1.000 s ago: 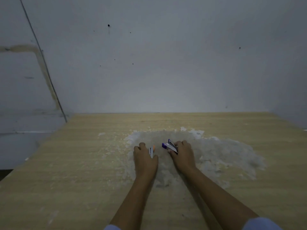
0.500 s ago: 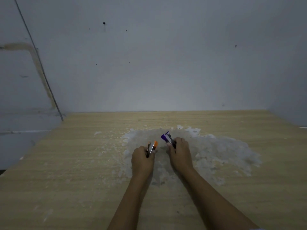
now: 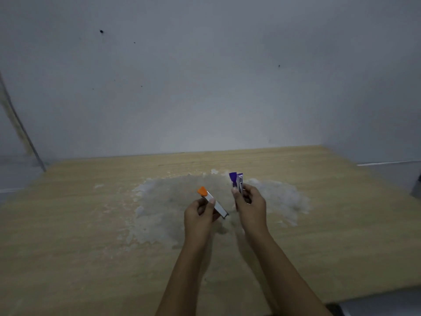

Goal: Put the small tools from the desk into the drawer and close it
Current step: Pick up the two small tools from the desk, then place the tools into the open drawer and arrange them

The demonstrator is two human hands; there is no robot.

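Observation:
My left hand (image 3: 198, 214) grips a small metal tool with an orange tip (image 3: 211, 201), tilted with the orange end up and to the left. My right hand (image 3: 250, 204) grips a small metal tool with a purple tip (image 3: 236, 180), held nearly upright. Both tools are raised a little above the wooden desk (image 3: 79, 224), over a worn whitish patch (image 3: 164, 206) on its surface. No drawer is in view.
A grey wall (image 3: 205, 87) stands right behind the desk. A thin cable or rod (image 3: 20, 128) leans at the far left. A grey edge (image 3: 373, 302) shows at the bottom right, below the desk's front edge.
Both hands have lifted off the desk, each carrying its tool. The orange-tipped tool now shows more fully and the purple-tipped one has turned upright.

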